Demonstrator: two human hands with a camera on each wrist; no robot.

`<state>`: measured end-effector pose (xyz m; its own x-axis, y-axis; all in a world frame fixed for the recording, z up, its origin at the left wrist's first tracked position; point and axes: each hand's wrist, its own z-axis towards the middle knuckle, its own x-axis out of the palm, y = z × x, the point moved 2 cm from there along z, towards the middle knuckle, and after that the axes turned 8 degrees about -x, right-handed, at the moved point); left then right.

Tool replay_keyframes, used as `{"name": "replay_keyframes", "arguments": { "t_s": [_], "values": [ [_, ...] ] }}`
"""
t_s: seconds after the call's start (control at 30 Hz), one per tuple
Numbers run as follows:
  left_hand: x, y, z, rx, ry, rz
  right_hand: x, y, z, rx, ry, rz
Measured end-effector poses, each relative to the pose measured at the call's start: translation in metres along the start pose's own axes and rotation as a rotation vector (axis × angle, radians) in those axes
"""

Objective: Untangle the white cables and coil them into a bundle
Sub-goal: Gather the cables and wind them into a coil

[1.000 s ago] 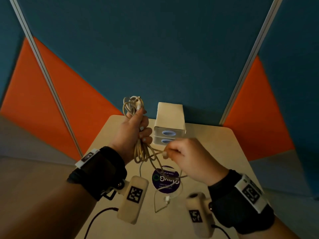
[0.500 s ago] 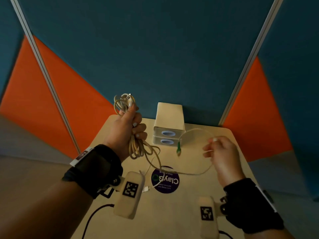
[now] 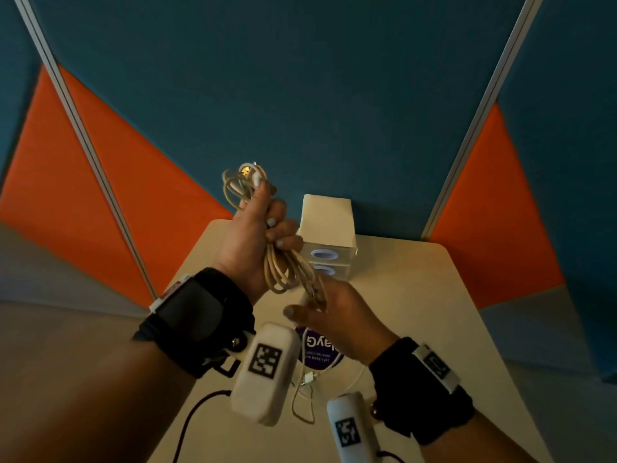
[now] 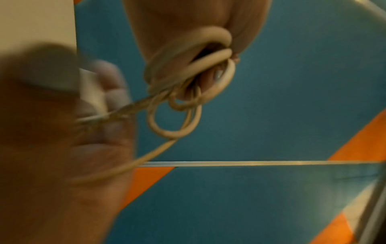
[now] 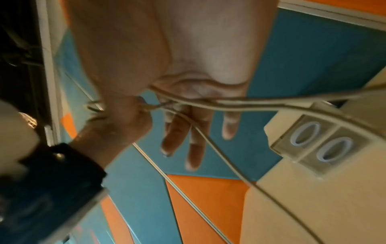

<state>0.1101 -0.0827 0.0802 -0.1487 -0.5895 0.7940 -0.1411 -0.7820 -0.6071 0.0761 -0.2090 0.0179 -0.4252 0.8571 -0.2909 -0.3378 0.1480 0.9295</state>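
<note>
Left hand (image 3: 257,238) fingers clench the cable bundle (image 3: 283,269), long axis vertical. Right hand (image 3: 337,315) is just below it, fingers extended and loose, strands across its palm; slack trails down to the counter (image 3: 417,295).

Purple round sticker (image 3: 319,350) on table: "layG" legible, upside down; smaller print illegible.

left hand (image 3: 257,235) gripping coiled cables (image 3: 287,269), table (image 3: 417,295)
</note>
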Motion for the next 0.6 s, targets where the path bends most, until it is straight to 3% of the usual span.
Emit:
{"name": "replay_keyframes", "arguments": {
  "t_s": [0.13, 0.23, 0.3, 0.4, 0.43, 0.5, 0.6],
  "values": [
    [-0.002, -0.025, 0.004, 0.091, -0.011, -0.044, -0.006, -0.020, -0.017, 0.107, -0.032, 0.299],
    [-0.011, -0.041, 0.005, 0.141, -0.054, -0.045, -0.023, -0.028, -0.032, 0.110, -0.073, 0.297],
    [-0.016, -0.044, 0.006, 0.179, -0.164, 0.081, -0.031, -0.030, -0.036, 0.081, -0.069, 0.099],
    [-0.025, -0.035, 0.008, 0.190, -0.336, 0.600, -0.035, -0.018, -0.034, -0.058, 0.170, -0.506],
    [-0.027, -0.028, 0.006, 0.155, -0.327, 0.826, -0.033, -0.009, -0.029, -0.094, 0.227, -0.626],
    [-0.026, -0.008, 0.000, 0.035, -0.221, 1.191, -0.033, 0.014, -0.017, -0.179, 0.205, -0.676],
    [-0.017, 0.021, -0.014, -0.112, 0.102, 1.310, -0.031, 0.037, -0.001, -0.293, 0.028, -0.652]
  ]
}}
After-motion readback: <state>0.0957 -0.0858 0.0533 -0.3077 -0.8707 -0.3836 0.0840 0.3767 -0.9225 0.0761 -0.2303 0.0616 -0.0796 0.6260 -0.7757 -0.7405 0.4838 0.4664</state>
